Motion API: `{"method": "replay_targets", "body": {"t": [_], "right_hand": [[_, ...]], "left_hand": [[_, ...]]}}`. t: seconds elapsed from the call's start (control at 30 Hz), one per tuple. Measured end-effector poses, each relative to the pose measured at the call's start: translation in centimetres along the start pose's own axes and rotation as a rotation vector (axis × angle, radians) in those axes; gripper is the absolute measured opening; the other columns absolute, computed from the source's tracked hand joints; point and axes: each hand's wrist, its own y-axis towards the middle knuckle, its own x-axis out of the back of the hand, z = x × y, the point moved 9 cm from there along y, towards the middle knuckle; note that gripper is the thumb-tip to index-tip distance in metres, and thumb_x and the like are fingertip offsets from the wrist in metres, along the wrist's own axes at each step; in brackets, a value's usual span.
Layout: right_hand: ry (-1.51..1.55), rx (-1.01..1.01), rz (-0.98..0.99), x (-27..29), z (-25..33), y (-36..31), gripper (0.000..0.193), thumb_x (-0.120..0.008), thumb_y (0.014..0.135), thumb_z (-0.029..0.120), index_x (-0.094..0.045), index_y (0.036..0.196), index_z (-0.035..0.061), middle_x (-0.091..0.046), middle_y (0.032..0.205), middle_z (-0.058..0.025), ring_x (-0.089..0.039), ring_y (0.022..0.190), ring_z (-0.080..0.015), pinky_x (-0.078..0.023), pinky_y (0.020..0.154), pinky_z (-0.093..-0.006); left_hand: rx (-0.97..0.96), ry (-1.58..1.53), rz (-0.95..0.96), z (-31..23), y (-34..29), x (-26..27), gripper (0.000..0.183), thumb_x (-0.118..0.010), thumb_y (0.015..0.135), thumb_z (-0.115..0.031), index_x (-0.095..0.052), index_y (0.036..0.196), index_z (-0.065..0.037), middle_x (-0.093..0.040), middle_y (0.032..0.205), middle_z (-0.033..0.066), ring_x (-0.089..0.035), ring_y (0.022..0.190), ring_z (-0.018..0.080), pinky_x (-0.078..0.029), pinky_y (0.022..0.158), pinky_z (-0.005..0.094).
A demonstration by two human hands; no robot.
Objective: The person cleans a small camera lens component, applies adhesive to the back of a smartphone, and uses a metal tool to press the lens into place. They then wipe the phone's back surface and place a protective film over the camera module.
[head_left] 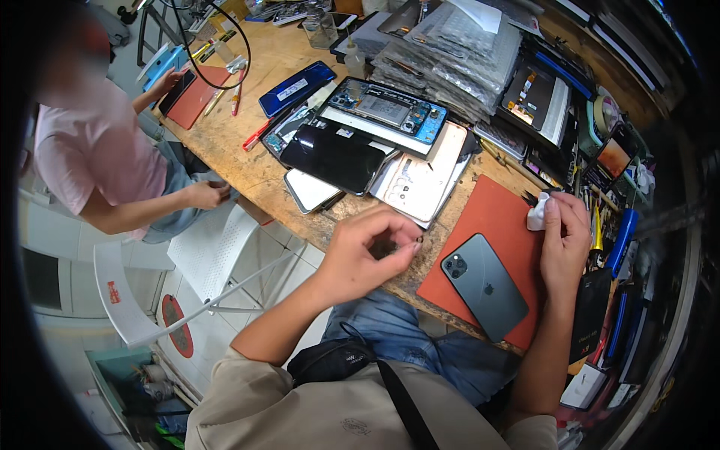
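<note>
A dark green smartphone (487, 289) lies back up on a red-orange mat (469, 225) at the table's edge, its three-lens camera toward the far left. My left hand (367, 255) is held left of the mat, thumb and fingertips pinched together. A tiny dark bit shows at those fingertips, too small to name. Over the mat's right edge, my right hand (566, 244) grips a crumpled white tissue (537, 213) between thumb and fingers. The phone lies between my two hands, and neither touches it.
Beyond my left hand are stacked phones, including a black-screened phone (334, 159) and an opened blue device (386, 112). Bubble-wrapped parts (450, 56) pile up behind. Tools, with a blue tube (622, 241), crowd the right. Another person (112, 157) sits at left near a white chair (217, 240).
</note>
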Motion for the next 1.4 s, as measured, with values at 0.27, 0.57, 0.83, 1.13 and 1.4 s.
{"method": "replay_targets", "body": {"t": [0.27,0.57,0.83,1.13,1.4], "right_hand": [[-0.072,-0.024,-0.112,1.3,-1.3,0.0,0.011,-0.071,0.092,0.004,-0.071,0.1,-0.0026,-0.064,0.091,-0.011,-0.061,0.087,-0.0231,-0.048,0.079,-0.0333],[-0.03,-0.075,-0.129,1.3,-2.8,0.1,0.017,-0.067,0.099,0.011,-0.073,0.105,-0.003,-0.065,0.094,-0.0124,-0.062,0.086,-0.0241,-0.048,0.08,-0.0347],[-0.336,0.114,-0.358,4.4,2.9,2.2,0.035,-0.074,0.088,0.003,-0.067,0.122,0.0022,-0.061,0.106,-0.0109,-0.06,0.091,-0.023,-0.049,0.081,-0.0346],[-0.05,0.494,0.78,-16.3,22.3,4.1,0.031,-0.055,0.09,0.009,-0.077,0.112,0.0041,-0.073,0.101,-0.023,-0.07,0.094,-0.0416,-0.055,0.084,-0.0494],[-0.262,0.628,0.92,-27.9,25.8,4.8,0.042,-0.052,0.087,0.007,-0.076,0.121,0.0096,-0.074,0.102,-0.0239,-0.07,0.099,-0.0417,-0.055,0.09,-0.051]], "left_hand": [[-0.088,0.184,-0.122,1.0,-2.9,1.4,0.017,-0.075,0.087,0.004,-0.07,0.104,0.003,-0.064,0.098,0.006,-0.066,0.086,0.0118,-0.054,0.076,0.025],[-0.164,0.22,-0.176,0.7,-2.9,1.9,0.016,-0.077,0.083,0.002,-0.072,0.099,0.0,-0.069,0.092,0.0063,-0.068,0.082,0.0138,-0.054,0.073,0.0261],[-0.306,0.148,-0.17,-0.1,-3.3,2.0,0.02,-0.077,0.083,0.001,-0.07,0.102,-0.002,-0.068,0.091,0.0088,-0.073,0.079,0.0194,-0.057,0.07,0.029],[-0.407,0.181,-0.111,-0.4,-3.3,1.8,0.021,-0.078,0.082,0.002,-0.07,0.101,-0.002,-0.064,0.087,0.0097,-0.069,0.077,0.0236,-0.056,0.067,0.0337],[-0.45,0.16,-0.123,-0.2,-3.7,2.2,0.023,-0.075,0.082,0.002,-0.066,0.103,-0.002,-0.062,0.093,0.0119,-0.068,0.08,0.0292,-0.056,0.071,0.0383]]}}
